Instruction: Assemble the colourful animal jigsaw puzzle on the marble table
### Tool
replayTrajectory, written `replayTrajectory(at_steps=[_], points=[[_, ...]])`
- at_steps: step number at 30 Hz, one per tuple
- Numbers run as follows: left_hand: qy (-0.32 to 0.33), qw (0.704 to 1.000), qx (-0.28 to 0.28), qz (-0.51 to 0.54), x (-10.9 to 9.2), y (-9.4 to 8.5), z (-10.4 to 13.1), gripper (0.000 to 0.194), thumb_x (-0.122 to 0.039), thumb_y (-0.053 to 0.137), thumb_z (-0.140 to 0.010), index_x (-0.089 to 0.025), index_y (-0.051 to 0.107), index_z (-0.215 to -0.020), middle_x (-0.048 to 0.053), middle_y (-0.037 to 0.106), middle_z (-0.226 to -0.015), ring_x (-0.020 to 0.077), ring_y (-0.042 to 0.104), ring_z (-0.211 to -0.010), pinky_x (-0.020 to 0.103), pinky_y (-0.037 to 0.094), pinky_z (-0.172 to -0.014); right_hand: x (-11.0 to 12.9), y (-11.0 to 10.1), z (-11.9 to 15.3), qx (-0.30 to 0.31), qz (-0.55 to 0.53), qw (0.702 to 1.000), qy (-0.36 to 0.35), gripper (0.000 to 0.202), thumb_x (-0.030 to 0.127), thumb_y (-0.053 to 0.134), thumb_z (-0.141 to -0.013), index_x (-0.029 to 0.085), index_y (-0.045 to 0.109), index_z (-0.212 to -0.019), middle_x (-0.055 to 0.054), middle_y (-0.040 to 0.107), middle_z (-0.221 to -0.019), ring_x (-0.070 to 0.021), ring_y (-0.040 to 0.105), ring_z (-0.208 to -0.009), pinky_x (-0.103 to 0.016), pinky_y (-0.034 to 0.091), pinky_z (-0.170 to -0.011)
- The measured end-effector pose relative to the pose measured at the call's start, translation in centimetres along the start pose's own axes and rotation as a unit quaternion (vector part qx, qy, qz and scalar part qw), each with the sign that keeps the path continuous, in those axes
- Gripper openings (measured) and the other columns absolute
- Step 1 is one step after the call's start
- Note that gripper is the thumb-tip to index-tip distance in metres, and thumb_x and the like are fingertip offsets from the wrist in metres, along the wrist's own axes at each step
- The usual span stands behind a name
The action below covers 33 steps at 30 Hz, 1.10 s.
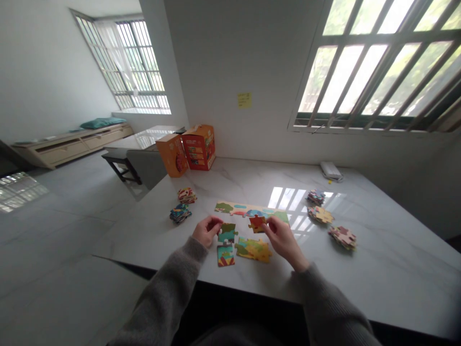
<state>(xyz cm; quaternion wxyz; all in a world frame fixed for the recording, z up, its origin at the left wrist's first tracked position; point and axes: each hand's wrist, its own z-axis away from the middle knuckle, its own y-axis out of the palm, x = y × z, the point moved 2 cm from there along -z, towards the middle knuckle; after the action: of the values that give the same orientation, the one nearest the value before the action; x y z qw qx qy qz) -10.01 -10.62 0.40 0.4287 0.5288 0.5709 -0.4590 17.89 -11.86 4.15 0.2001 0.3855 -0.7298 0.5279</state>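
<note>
My left hand (208, 230) is closed, pinching the left edge of a green and teal puzzle piece (226, 233). In my right hand (283, 235), thumb and fingers grip a red-orange puzzle piece (257, 223) above the table. Just below the teal piece lies a puzzle piece with red and yellow stripes (226, 256). Beside it is a yellow-green group of puzzle pieces (254, 250), seemingly joined. Behind both hands stretches a long assembled puzzle strip (239, 209), partly hidden by the right hand and its piece.
Puzzle piece stacks stand left, one red and white (187, 195), one dark blue-green (180, 213). Three more piles, including a yellow one (320, 215), sit right. Two orange boxes (199, 148) stand at the back left of the marble table (144, 235). A white device (330, 170) lies back right.
</note>
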Motion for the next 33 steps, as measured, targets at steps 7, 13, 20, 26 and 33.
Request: replayTrajectory(at_steps=[7, 13, 20, 26, 33], points=[[-0.013, 0.998, -0.049, 0.038, -1.1, 0.4, -0.4, 0.038, -0.047, 0.081, -0.068, -0.015, 0.063, -0.076, 0.001, 0.066, -0.058, 0.0132, 0.061, -0.050, 0.025, 0.052, -0.052, 0.0, 2.8, -2.6, 0.078, 0.079, 0.994, 0.008, 0.026, 0.033, 0.048, -0.093, 0.019, 0.061, -0.075, -0.002, 0.064, -0.068, -0.0166, 0.054, -0.063, -0.028, 0.032, -0.062], [-0.011, 0.994, -0.051, 0.092, -1.6, 1.9, -1.0, 0.042, -0.048, 0.084, -0.066, -0.015, 0.061, -0.074, 0.001, 0.067, -0.058, 0.0141, 0.064, -0.052, 0.027, 0.056, -0.054, 0.3, 3.8, -2.9, 0.114, 0.136, 0.984, 0.033, 0.029, 0.032, 0.049, -0.096, 0.019, 0.066, -0.075, -0.003, 0.068, -0.070, -0.0170, 0.055, -0.066, -0.029, 0.031, -0.067], [-0.004, 0.991, -0.038, 0.126, -1.5, 4.1, -1.9, 0.046, -0.046, 0.084, -0.067, -0.012, 0.068, -0.094, 0.001, 0.067, -0.065, 0.0145, 0.065, -0.057, 0.027, 0.057, -0.055, -0.9, 4.2, -2.6, 0.104, 0.165, 0.981, 0.024, 0.032, 0.036, 0.052, -0.096, 0.020, 0.068, -0.073, -0.003, 0.068, -0.069, -0.0188, 0.057, -0.071, -0.031, 0.031, -0.074], [0.003, 0.994, -0.053, 0.091, -1.0, 3.0, -2.1, 0.040, -0.046, 0.082, -0.070, -0.011, 0.071, -0.086, 0.003, 0.067, -0.063, 0.0135, 0.062, -0.056, 0.028, 0.056, -0.057, -1.5, 3.2, -2.8, 0.058, 0.078, 0.995, 0.027, 0.029, 0.038, 0.047, -0.094, 0.020, 0.065, -0.079, -0.003, 0.067, -0.070, -0.0175, 0.056, -0.064, -0.027, 0.034, -0.063], [-0.007, 0.965, -0.246, 0.086, -0.4, -1.2, -2.7, 0.047, -0.050, 0.083, -0.059, -0.012, 0.070, -0.083, 0.002, 0.067, -0.065, 0.0095, 0.056, -0.050, 0.022, 0.049, -0.049, -6.2, -1.4, -4.3, -0.058, 0.034, 0.991, 0.117, 0.037, 0.049, 0.046, -0.090, 0.018, 0.066, -0.081, -0.006, 0.068, -0.072, -0.0209, 0.061, -0.068, -0.029, 0.038, -0.062]])
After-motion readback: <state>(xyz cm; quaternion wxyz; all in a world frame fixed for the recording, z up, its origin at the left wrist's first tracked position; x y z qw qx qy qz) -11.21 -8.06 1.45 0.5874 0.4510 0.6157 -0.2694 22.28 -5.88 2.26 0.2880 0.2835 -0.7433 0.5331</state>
